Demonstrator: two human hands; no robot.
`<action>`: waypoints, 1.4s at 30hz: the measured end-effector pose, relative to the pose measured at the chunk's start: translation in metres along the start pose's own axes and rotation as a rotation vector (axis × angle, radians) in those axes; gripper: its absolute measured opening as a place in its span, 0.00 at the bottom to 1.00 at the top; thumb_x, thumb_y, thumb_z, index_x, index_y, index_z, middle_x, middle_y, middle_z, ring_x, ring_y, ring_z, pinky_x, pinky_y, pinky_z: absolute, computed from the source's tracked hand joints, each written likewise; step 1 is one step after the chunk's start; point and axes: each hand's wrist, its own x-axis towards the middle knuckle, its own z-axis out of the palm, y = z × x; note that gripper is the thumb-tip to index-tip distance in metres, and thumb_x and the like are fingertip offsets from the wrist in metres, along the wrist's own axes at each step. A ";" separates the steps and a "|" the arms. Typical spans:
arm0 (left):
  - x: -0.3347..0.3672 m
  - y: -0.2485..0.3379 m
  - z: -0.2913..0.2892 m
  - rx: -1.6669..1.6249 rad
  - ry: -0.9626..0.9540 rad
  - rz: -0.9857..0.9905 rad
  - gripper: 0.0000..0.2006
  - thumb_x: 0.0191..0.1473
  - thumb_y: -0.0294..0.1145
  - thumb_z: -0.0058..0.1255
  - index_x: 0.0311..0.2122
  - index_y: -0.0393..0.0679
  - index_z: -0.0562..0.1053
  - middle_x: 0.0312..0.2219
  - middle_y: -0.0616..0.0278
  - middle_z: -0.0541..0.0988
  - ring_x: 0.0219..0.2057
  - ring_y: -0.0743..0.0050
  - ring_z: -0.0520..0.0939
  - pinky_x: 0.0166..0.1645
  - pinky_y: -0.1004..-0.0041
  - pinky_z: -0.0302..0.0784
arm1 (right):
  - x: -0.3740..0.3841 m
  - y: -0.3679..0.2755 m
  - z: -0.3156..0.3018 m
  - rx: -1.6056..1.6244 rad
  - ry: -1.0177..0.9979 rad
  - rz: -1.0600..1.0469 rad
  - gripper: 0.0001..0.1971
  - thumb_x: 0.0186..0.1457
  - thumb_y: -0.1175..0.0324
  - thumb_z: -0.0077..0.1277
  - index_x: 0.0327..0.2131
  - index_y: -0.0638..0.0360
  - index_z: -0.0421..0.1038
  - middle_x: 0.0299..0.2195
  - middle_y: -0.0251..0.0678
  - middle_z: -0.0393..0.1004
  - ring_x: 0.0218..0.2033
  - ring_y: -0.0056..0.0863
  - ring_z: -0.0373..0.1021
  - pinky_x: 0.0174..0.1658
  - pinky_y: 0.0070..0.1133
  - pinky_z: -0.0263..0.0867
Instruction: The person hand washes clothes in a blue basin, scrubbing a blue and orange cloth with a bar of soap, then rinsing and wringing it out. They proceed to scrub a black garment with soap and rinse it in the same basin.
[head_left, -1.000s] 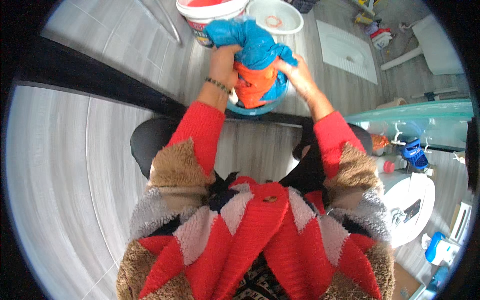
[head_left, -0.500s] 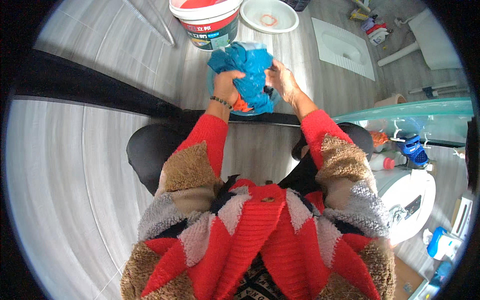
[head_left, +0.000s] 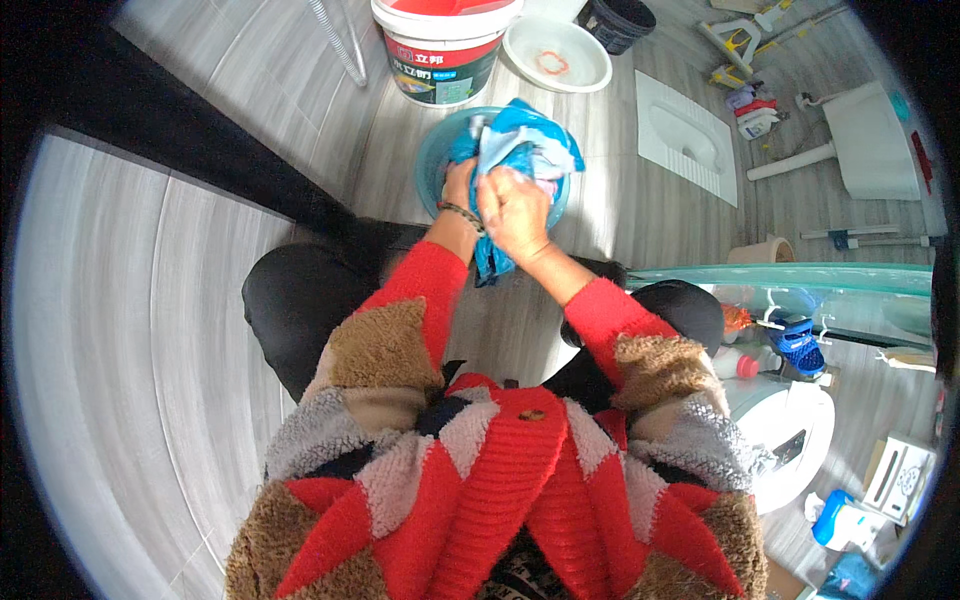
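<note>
Blue cloth (head_left: pixel 520 143) clenched in right hand (head_left: pixel 514 208); left hand (head_left: pixel 458 187) against it, partly hidden, grip unclear.

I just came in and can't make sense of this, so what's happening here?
Someone in a patchwork sweater has both hands at a bunched blue cloth over a blue basin. The right hand is clenched on it; the left hand is against it, fingers hidden. Beyond stand a bucket and a white basin.

the cloth (head_left: pixel 518 124) is blue and white, the basin (head_left: pixel 431 163) blue.
</note>
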 end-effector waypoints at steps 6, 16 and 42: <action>-0.019 0.025 0.042 -0.570 0.171 -0.349 0.10 0.48 0.35 0.50 0.34 0.41 0.73 0.29 0.65 0.75 0.32 0.73 0.75 0.36 0.69 0.72 | 0.020 0.019 -0.006 0.089 0.263 0.419 0.15 0.53 0.60 0.46 0.18 0.59 0.69 0.19 0.47 0.70 0.21 0.46 0.69 0.25 0.34 0.63; -0.020 0.055 0.016 -0.410 -0.422 -0.209 0.21 0.45 0.29 0.58 0.47 0.38 0.69 0.40 0.62 0.75 0.42 0.73 0.76 0.47 0.70 0.71 | 0.028 0.034 -0.017 0.801 0.160 0.348 0.20 0.60 0.56 0.38 0.25 0.62 0.71 0.22 0.38 0.73 0.23 0.28 0.70 0.28 0.25 0.63; 0.000 0.071 0.009 -0.699 -0.142 -0.405 0.12 0.54 0.33 0.45 0.43 0.40 0.71 0.37 0.56 0.76 0.38 0.64 0.78 0.42 0.66 0.77 | 0.030 -0.008 -0.041 0.294 0.315 0.112 0.12 0.41 0.62 0.59 0.22 0.59 0.68 0.25 0.41 0.71 0.30 0.43 0.68 0.33 0.30 0.64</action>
